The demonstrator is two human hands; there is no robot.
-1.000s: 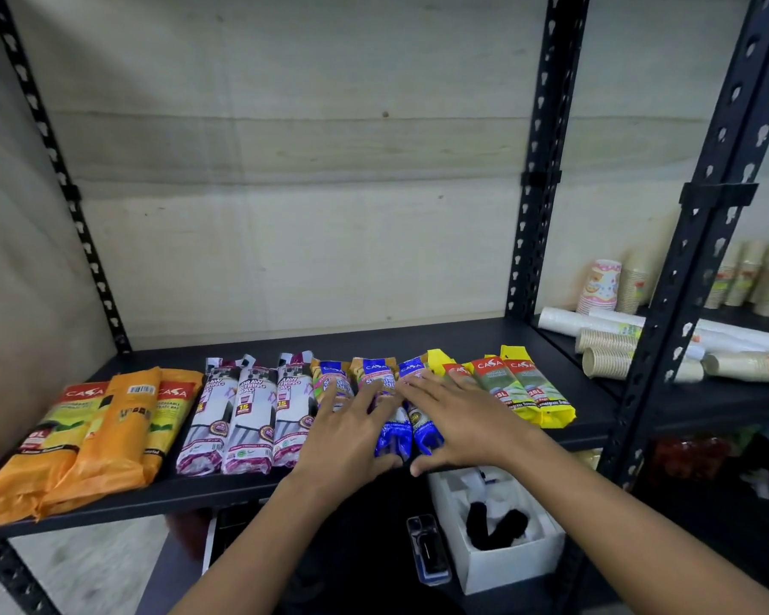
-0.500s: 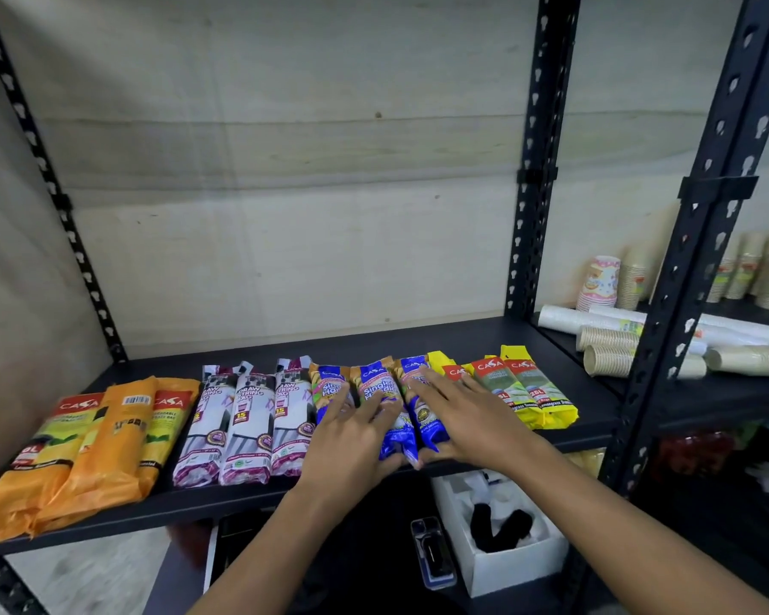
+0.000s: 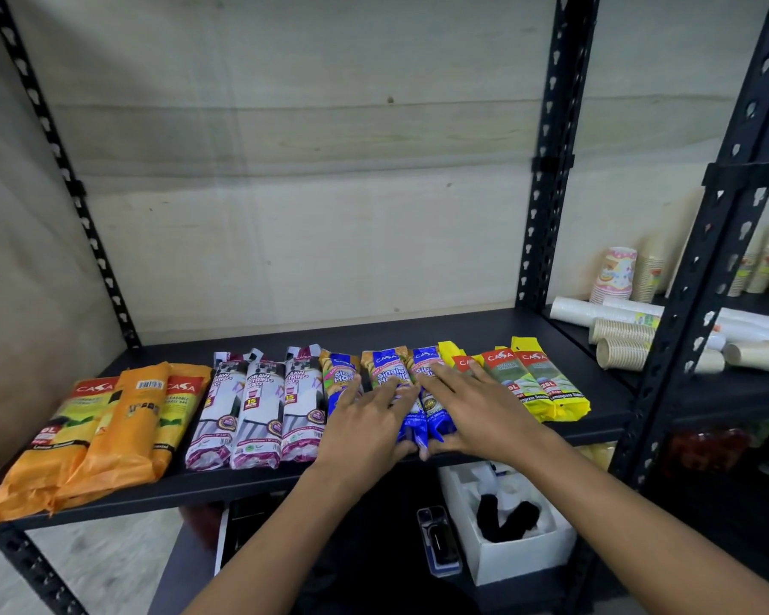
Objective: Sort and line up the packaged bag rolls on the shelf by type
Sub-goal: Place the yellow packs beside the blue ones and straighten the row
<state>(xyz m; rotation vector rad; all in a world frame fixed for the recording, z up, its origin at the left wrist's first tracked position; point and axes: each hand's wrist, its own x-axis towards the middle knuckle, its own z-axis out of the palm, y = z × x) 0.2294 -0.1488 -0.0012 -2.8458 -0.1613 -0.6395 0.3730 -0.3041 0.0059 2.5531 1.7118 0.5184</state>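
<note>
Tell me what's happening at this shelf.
A person is lining up packaged bag rolls on a black shelf. The left hand and right hand both lie on the blue packs in the middle of the row, fingers straight, seemingly squaring them up. The row is already grouped by type: orange packs at the far left, then white drawstring packs, and yellow packs at the right end.

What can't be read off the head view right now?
Head view only:
- Blue packs: lower labels covered by left hand and right hand.
- Drawstring packs: fine print too small.
- Paper cups: partly behind the shelf post, cut by the right edge.
- Red thing on the lower shelf: dark, blurred, unidentifiable.
</note>
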